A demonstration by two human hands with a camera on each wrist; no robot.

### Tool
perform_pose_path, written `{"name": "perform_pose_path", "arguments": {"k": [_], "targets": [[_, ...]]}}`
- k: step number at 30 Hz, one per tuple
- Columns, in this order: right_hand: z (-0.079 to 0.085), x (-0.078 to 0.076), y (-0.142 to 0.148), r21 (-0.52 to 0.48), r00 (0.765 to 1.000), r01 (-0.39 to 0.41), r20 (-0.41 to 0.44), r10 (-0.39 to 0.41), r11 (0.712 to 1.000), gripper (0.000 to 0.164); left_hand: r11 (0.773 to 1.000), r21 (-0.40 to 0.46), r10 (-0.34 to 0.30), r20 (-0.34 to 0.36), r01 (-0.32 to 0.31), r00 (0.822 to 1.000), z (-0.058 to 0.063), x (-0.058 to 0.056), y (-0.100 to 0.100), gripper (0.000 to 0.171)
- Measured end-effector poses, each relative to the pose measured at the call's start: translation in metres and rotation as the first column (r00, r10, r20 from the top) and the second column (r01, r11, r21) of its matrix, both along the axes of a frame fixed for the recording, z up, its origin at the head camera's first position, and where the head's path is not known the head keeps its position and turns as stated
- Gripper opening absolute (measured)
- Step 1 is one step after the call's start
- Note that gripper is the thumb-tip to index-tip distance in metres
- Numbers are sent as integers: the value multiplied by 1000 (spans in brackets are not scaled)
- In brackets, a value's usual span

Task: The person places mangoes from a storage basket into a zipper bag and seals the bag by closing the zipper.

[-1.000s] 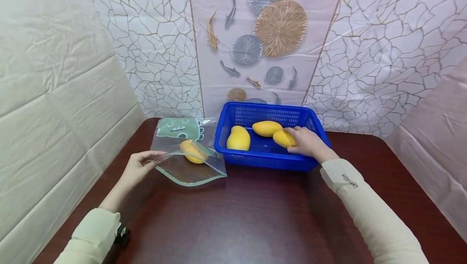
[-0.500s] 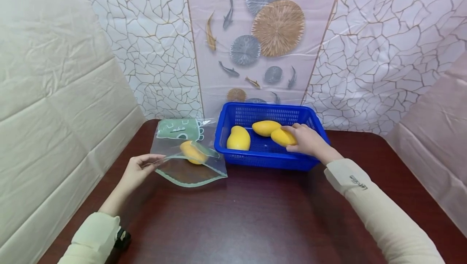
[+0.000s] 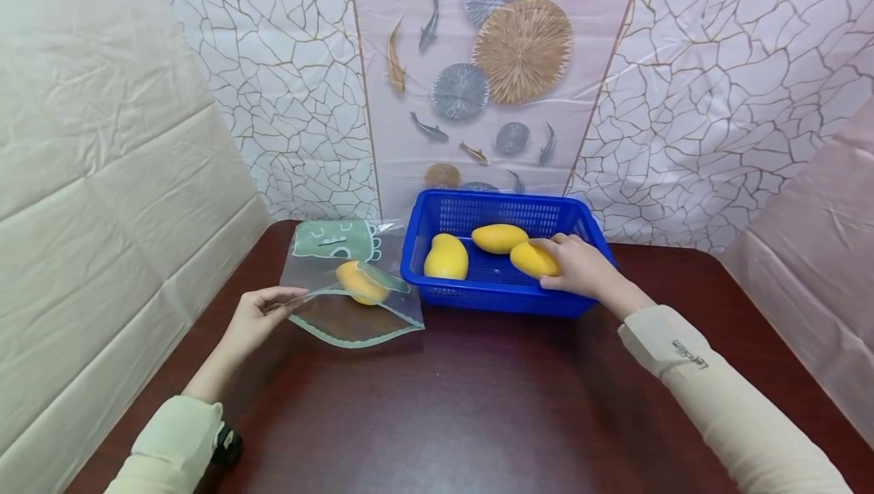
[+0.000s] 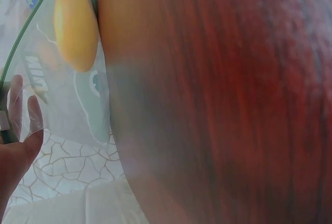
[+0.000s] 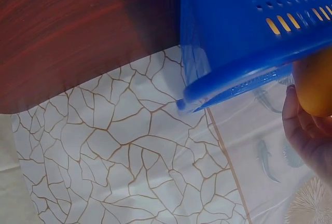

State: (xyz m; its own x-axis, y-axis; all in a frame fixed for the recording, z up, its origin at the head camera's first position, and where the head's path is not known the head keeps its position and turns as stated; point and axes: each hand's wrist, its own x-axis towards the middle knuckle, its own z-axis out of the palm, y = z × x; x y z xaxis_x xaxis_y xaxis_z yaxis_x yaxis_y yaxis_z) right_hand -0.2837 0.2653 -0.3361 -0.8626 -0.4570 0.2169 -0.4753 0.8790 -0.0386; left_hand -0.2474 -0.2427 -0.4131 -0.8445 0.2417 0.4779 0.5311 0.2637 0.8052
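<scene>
My left hand [image 3: 256,319] pinches the left edge of the mouth of a clear zip bag [image 3: 334,240] with a green cartoon print. The bag lies on the table, its green-edged mouth gaping toward me. Inside it is one yellow mango [image 3: 362,283], also seen through the plastic in the left wrist view [image 4: 76,27]. My right hand [image 3: 583,274] reaches over the right side of the blue basket [image 3: 505,298] and grips a mango [image 3: 532,259] there. Two more mangoes, one at the left [image 3: 447,257] and one at the back [image 3: 500,238], rest in the basket.
The dark red-brown table [image 3: 437,403] stretches in front of the bag and basket. The bag's right side lies close against the basket's left end. A patterned cloth [image 3: 300,99] hangs behind the table, with pale cloth walls [image 3: 102,160] at both sides.
My right forearm has swung outward to the right, while the hand stays on its mango, which has barely shifted. The left hand and the bag have hardly moved.
</scene>
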Motion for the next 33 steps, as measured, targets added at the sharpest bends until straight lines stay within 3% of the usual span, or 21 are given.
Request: {"name": "perform_pose_path", "arguments": {"k": [15,24,33], "targets": [[-7,12,11,-55,997,54,-49,-56,997,63,1000,9,27,18,-27,999,0,-2,0,21],[-7,19,9,-76,992,47,-117,-56,996,63,1000,21,1,9,-1,1000,0,-4,-1,22],[-6,24,6,-111,988,25,-148,-41,993,64,1000,13,29,10,-29,1000,0,-3,-4,22]]}}
